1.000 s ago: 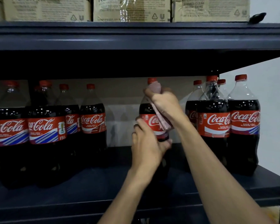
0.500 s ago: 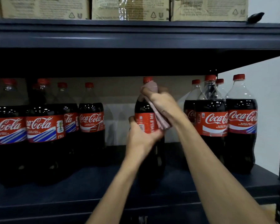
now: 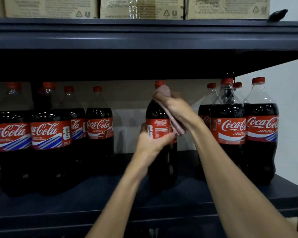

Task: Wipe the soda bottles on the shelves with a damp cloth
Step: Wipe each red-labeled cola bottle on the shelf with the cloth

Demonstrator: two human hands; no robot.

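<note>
Roughly ten soda bottles [image 3: 228, 127], three cardboard boxes [image 3: 50, 7], one cloth [image 3: 176, 127]

Left hand [image 3: 150, 140] grips bottle [image 3: 159, 129]; right hand [image 3: 176, 109] presses cloth [image 3: 175, 125].

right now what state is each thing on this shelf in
middle bottle: capped, upright, back of label facing out
cloth: folded, pressed on the middle bottle's neck
left hand: grips the middle bottle at the label
right hand: holds the cloth
other bottles: capped, upright on the shelf
</note>
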